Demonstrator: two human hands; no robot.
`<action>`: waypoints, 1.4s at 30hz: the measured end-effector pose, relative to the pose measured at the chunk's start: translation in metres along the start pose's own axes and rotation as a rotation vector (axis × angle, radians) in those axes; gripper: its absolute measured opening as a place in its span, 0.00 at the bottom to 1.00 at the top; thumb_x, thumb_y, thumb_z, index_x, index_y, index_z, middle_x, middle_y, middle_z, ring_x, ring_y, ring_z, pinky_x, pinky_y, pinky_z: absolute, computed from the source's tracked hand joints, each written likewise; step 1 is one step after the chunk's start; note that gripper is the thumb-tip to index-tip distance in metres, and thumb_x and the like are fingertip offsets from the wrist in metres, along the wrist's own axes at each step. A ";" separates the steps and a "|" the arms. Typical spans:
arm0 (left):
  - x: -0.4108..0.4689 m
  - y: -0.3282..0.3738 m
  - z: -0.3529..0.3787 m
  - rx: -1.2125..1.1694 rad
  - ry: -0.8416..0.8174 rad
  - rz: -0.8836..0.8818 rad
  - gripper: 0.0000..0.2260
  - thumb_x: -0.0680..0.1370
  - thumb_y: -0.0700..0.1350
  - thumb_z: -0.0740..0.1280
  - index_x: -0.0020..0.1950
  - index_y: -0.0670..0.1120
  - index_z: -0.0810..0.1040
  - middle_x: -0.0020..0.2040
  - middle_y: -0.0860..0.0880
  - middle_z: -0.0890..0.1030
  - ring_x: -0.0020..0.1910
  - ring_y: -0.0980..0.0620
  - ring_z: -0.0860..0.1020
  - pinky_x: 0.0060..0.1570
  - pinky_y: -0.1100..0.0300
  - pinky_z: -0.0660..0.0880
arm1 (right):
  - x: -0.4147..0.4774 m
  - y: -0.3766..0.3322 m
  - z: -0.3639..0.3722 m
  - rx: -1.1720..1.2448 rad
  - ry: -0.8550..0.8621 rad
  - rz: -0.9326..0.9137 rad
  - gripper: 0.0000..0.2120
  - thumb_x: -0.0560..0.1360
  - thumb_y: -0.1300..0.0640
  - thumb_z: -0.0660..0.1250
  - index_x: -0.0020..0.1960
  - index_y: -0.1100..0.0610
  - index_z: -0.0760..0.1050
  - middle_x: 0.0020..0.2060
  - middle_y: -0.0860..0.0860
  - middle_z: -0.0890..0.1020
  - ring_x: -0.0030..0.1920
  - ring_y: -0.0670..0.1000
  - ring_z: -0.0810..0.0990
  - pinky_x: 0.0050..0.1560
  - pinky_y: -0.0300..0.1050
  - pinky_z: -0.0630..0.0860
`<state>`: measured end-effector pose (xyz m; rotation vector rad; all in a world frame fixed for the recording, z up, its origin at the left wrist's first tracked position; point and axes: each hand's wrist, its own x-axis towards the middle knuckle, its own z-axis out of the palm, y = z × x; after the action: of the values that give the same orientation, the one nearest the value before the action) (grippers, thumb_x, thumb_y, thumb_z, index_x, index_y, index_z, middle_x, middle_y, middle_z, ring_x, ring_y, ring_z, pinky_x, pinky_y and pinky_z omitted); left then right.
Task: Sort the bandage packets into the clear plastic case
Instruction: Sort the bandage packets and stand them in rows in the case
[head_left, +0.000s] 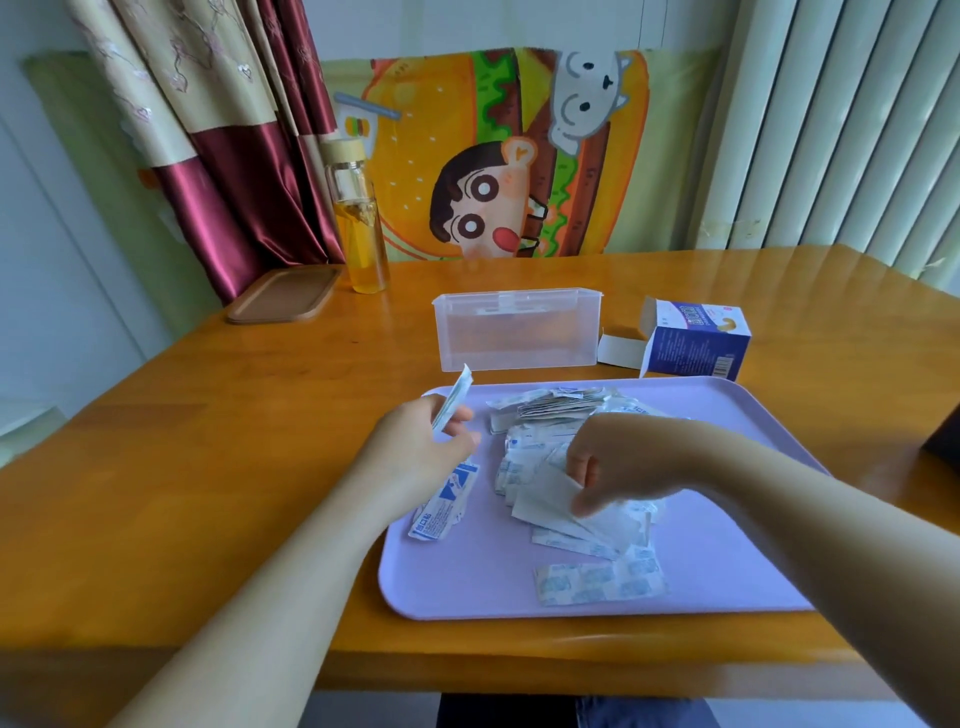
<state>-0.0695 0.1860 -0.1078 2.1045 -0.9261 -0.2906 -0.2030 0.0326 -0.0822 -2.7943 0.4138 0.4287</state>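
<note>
A lilac tray (727, 561) on the wooden table carries a loose pile of white and blue bandage packets (545, 441). My left hand (421, 441) hovers over the tray's left edge and pinches a few packets (454, 397) that stand up edgewise. My right hand (623, 462) is over the pile, thumb and fingers pinching a white packet (550, 493). More packets lie apart: a blue-printed one (441, 504) at the left and a strip (597, 577) near the front. The clear plastic case (519, 332) stands open behind the tray.
A blue and white bandage box (696, 338) lies open to the right of the case. A glass bottle (358, 218) of yellow liquid and a brown lid (285, 293) sit at the back left. A cartoon-print cloth hangs behind the table.
</note>
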 end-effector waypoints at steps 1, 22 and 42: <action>-0.001 0.004 0.001 -0.042 -0.022 -0.006 0.01 0.77 0.46 0.67 0.47 0.52 0.76 0.44 0.55 0.78 0.41 0.54 0.75 0.36 0.66 0.69 | -0.001 0.003 -0.004 0.048 0.038 0.010 0.07 0.72 0.51 0.71 0.43 0.55 0.78 0.37 0.50 0.81 0.34 0.46 0.76 0.36 0.38 0.70; -0.010 0.011 0.007 -1.100 -0.078 -0.476 0.03 0.77 0.36 0.63 0.47 0.44 0.75 0.27 0.51 0.74 0.18 0.60 0.61 0.20 0.70 0.60 | -0.001 -0.011 0.013 0.006 0.187 -0.167 0.19 0.70 0.50 0.73 0.59 0.51 0.76 0.49 0.45 0.80 0.45 0.45 0.77 0.48 0.37 0.75; -0.014 0.014 0.019 -1.422 -0.222 -0.612 0.12 0.79 0.40 0.57 0.54 0.38 0.79 0.37 0.46 0.76 0.26 0.57 0.67 0.30 0.61 0.78 | -0.013 -0.004 -0.008 0.357 0.545 -0.142 0.08 0.72 0.58 0.72 0.36 0.51 0.75 0.30 0.42 0.79 0.28 0.43 0.79 0.32 0.37 0.77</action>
<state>-0.0959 0.1796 -0.1114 0.9252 0.0072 -1.1144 -0.2113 0.0371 -0.0699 -2.5255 0.3551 -0.4132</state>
